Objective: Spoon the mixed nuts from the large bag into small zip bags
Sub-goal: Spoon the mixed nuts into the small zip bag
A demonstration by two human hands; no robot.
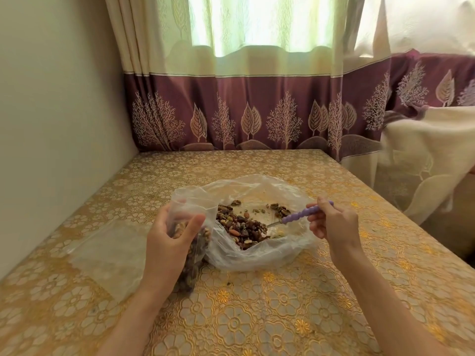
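A large clear plastic bag (pixel 259 255) lies open on the table, with a heap of mixed nuts (pixel 243 228) inside it. My left hand (pixel 171 240) grips a small zip bag (pixel 191 204) upright just left of the large bag; the small bag holds nuts in its lower part. My right hand (pixel 332 222) holds a spoon by its purple ribbed handle (pixel 300 214). The spoon's metal end reaches into the nut heap and is partly hidden by it.
Flat empty zip bags (pixel 108 255) lie on the gold floral tablecloth (pixel 270 317) to the left. A wall runs along the table's left edge. Curtains hang behind the far edge, and cream cloth (pixel 424 155) drapes at the right.
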